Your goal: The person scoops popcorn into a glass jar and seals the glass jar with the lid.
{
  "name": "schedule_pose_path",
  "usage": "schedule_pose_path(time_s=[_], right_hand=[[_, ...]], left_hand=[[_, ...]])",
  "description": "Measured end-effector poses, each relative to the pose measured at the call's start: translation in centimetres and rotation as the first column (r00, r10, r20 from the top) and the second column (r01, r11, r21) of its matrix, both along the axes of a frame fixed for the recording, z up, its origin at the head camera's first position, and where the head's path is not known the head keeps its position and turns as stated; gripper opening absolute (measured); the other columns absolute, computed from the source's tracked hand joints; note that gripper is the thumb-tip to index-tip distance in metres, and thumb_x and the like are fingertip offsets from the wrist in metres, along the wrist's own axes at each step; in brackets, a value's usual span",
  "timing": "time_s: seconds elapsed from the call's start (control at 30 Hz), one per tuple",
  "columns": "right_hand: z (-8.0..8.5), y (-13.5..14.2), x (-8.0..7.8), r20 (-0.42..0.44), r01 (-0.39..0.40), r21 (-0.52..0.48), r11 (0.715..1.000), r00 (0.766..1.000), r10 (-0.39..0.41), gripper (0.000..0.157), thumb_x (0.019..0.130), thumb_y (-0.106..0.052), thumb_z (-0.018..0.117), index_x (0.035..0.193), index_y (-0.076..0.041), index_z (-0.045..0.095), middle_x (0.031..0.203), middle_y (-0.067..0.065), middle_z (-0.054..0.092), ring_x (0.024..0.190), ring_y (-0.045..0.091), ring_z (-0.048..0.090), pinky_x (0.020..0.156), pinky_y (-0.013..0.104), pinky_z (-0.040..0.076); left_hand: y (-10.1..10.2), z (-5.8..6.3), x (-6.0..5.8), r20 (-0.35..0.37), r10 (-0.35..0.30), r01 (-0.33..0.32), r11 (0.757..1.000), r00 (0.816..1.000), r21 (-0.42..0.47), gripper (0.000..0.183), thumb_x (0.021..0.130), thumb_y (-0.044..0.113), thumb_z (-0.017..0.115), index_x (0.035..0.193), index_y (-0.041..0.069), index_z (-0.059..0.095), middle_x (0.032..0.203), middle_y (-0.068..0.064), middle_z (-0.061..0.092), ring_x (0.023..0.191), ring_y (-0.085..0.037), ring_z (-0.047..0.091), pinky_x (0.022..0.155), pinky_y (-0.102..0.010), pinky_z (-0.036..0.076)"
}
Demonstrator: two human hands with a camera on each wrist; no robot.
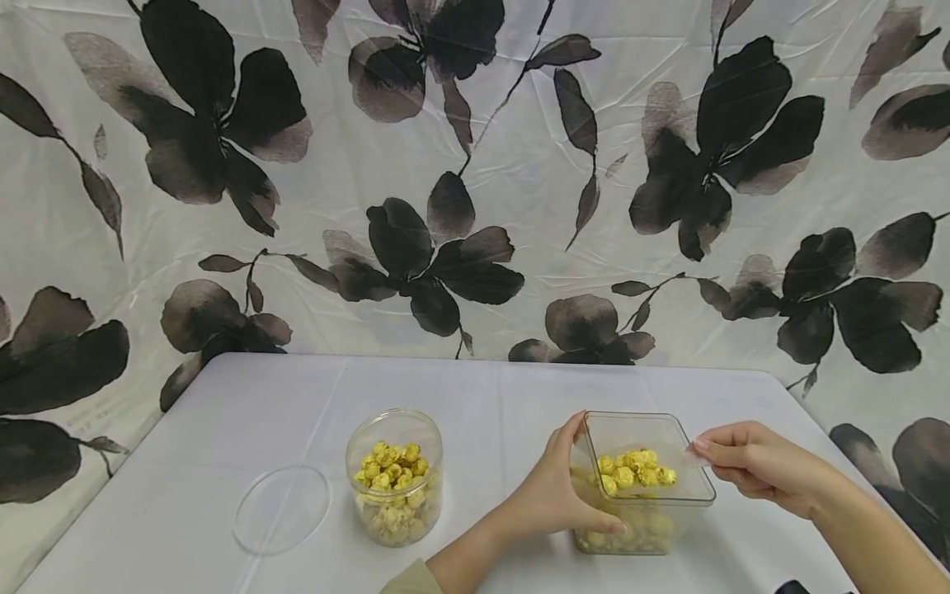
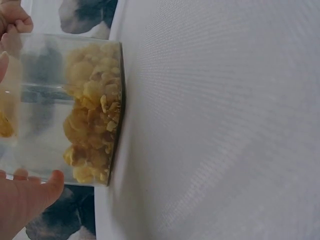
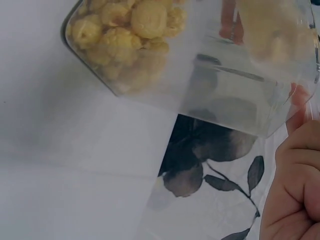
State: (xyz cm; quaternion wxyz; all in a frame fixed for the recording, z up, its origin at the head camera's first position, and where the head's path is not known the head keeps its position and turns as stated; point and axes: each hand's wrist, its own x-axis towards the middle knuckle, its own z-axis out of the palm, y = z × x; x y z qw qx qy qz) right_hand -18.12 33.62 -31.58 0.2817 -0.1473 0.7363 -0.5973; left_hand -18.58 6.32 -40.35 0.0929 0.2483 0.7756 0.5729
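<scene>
A clear square-rimmed container [image 1: 693,501] with yellow popcorn [image 1: 634,470] in its lower part stands on the table at the right in the head view. My left hand [image 1: 545,491] grips its left side, thumb across the front and fingers round the back. At the right rim, my right hand [image 1: 764,466] pinches a small see-through piece [image 1: 696,455] between thumb and curled fingers; its kind is unclear and much of it is hidden. In the left wrist view, popcorn [image 2: 92,115] shows through the container wall, low near the base.
A round clear jar [image 1: 426,516] holding popcorn stands left of my left hand. Further left, a thin clear disc [image 1: 241,528] lies flat on the white table [image 1: 171,511]. Behind hangs a flower-printed cloth [image 1: 519,206]. A dark object [image 1: 792,587] shows at the lower right edge.
</scene>
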Motion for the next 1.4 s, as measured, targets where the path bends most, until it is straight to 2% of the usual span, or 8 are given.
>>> schedule_pose_path(time_s=[0.47,1.4], right_hand=[[-0.3,1.2,0.2,0.133,-0.038,-0.120,0.992,0.990,0.054,0.033,0.100,-0.008,0.038,0.097,-0.014,0.071,0.060,-0.009,0.039,0.045,0.015,0.009,0.042,0.033,0.003],[-0.6,1.3,0.0,0.203,-0.063,-0.210,0.976,0.973,0.107,0.036,0.101,-0.007,0.035,0.098,-0.011,0.070,0.058,-0.008,0.034,0.045,0.015,0.008,0.042,0.031,0.002]], left_hand=[[0.0,-0.1,0.0,0.001,-0.001,0.001,1.000,1.000,-0.002,0.123,0.057,0.029,0.090,0.149,0.023,0.010,0.141,0.001,0.027,0.130,-0.015,0.029,0.105,-0.045,0.029],[0.0,-0.2,0.0,0.006,0.007,-0.007,1.000,1.000,0.001,0.124,0.056,0.028,0.091,0.149,0.025,0.010,0.142,0.002,0.027,0.130,-0.013,0.029,0.106,-0.043,0.027]])
